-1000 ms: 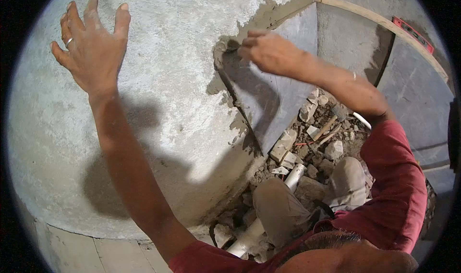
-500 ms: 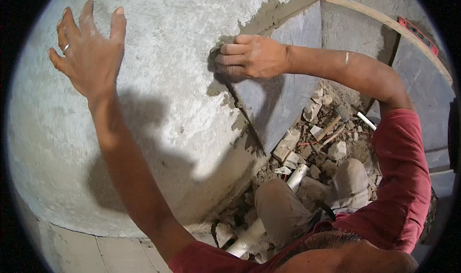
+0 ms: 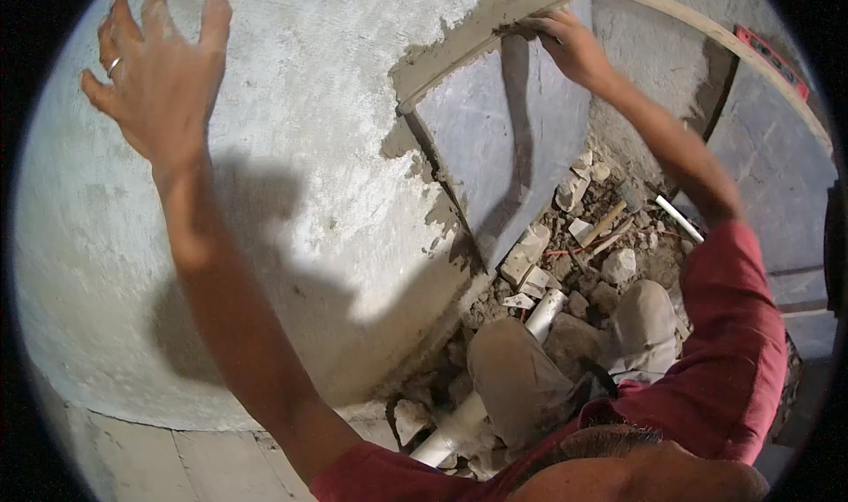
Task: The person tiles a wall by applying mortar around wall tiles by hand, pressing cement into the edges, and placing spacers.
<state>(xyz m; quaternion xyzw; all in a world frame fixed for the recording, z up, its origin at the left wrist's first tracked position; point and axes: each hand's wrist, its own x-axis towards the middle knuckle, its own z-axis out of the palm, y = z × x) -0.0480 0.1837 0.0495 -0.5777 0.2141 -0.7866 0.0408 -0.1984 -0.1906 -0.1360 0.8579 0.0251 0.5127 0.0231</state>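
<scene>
My left hand (image 3: 163,73), with a ring on one finger, lies spread against the pale, rough plastered wall surface (image 3: 291,148), touching nothing else. At the upper edge of a grey slab (image 3: 477,122), my right hand (image 3: 565,42) has its fingers curled together. Its fingertips are dark and in shadow, so what they hold, if anything, cannot be made out. They touch a wet mortar strip (image 3: 459,47) along the joint between slab and plaster. Smeared mortar also borders the slab's left edge, where a dark gap shows.
A curved wooden strip (image 3: 680,20) runs along the upper right, with a red spirit level (image 3: 770,60) beside it. Below the slab are broken stones (image 3: 618,268), a wooden-handled hammer (image 3: 605,224) and a white pipe (image 3: 455,431). My knees (image 3: 517,369) are among the rubble.
My right hand has moved up and right from the slab's left corner along its upper edge. The mortar joint there is now exposed. My left hand stays spread, shifted slightly up in view.
</scene>
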